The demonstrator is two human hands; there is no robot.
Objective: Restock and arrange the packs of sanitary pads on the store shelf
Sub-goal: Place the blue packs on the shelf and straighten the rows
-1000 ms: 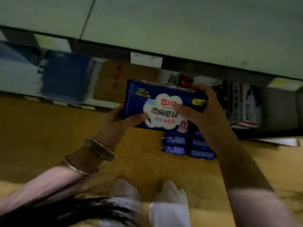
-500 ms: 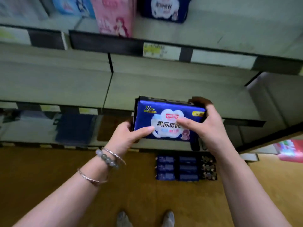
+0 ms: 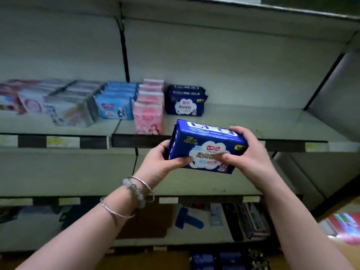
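Both hands hold a dark blue pack of sanitary pads (image 3: 202, 141) in front of the shelf edge. My left hand (image 3: 161, 162) grips its left end, thumb across the front. My right hand (image 3: 247, 154) grips the right end, fingers over the top and thumb on the front. On the shelf (image 3: 253, 121) behind stands a matching dark blue pack (image 3: 185, 101). Left of it run a row of pink packs (image 3: 149, 112), a row of light blue packs (image 3: 115, 104) and several white and pink packs (image 3: 64, 102).
The shelf board right of the dark blue pack is bare up to the side panel (image 3: 335, 94). A bare shelf (image 3: 58, 170) lies below. The bottom shelf holds a brown box (image 3: 148, 221) and other goods. More blue packs (image 3: 216, 260) sit on the floor.
The view has risen from the floor to the stocked shelf. Both hands lifted the blue pack from low down to the level of that shelf's front edge.
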